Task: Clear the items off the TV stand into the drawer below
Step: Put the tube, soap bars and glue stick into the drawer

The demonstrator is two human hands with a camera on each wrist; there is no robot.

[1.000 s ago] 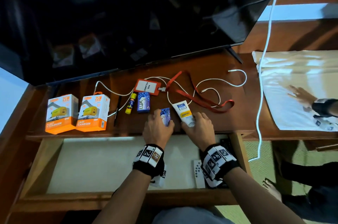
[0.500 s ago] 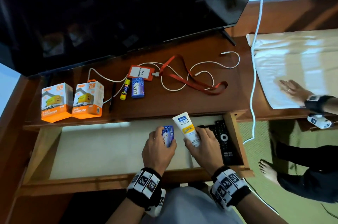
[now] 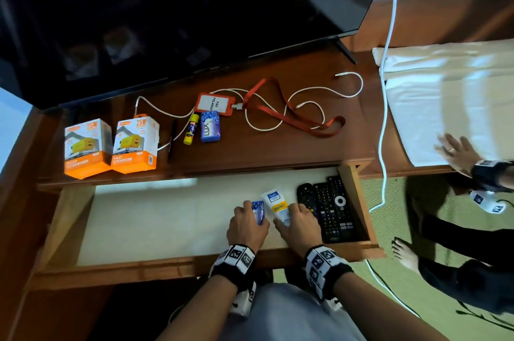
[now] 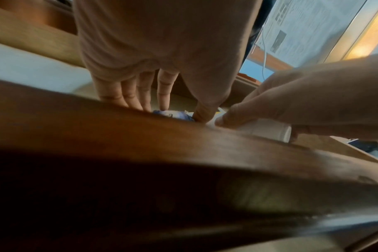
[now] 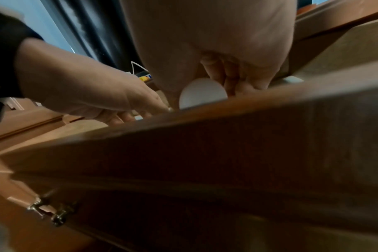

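Observation:
Both hands are low inside the open drawer (image 3: 69, 218). My left hand (image 3: 246, 225) grips a small blue soap packet (image 3: 258, 212), whose blue wrapper (image 4: 173, 115) shows between the fingers in the left wrist view. My right hand (image 3: 299, 225) holds a white and yellow cream tube (image 3: 276, 207), its round white cap (image 5: 202, 95) facing the right wrist camera. On the TV stand (image 3: 278, 146) lie two orange charger boxes (image 3: 111, 146), a black pen (image 3: 172, 139), a yellow glue stick (image 3: 191, 129), a blue Lux soap (image 3: 210, 127), an orange badge holder (image 3: 214, 103) with red lanyard (image 3: 306, 123) and a white cable (image 3: 319, 90).
Two black remotes (image 3: 328, 207) lie at the drawer's right end, next to my right hand. The TV screen (image 3: 180, 12) hangs over the back of the stand. Another person's hand (image 3: 456, 151) rests on a white cloth (image 3: 445, 96) to the right, their bare foot (image 3: 406, 256) on the green mat.
Both hands lifted the blue packet and the cream tube off the stand's front edge and brought them down into the drawer. The head view shifted back, showing the remotes.

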